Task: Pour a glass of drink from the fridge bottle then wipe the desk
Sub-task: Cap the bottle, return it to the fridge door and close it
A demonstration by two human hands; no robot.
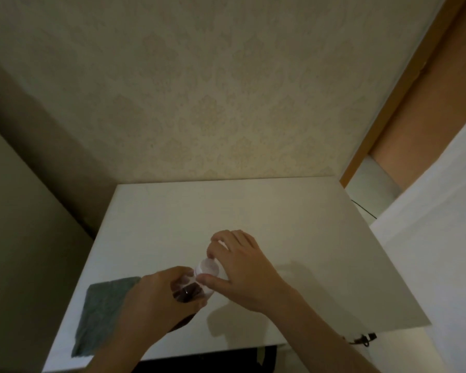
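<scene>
A clear bottle of dark drink [189, 290] stands near the front middle of the white desk [280, 224]. My left hand [156, 300] wraps around the bottle's body and hides most of it. My right hand [242, 267] is above the bottle, thumb and fingers pinched around its white cap [209, 267]. A grey cloth [102, 310] lies flat at the front left of the desk, beside my left forearm. No glass is in view.
The desk stands against a patterned wall, with a darker wall to its left. At right is a white panel [431, 251], and behind it a wooden door frame [404, 90]. A black cable [363, 340] hangs at the desk's front right corner.
</scene>
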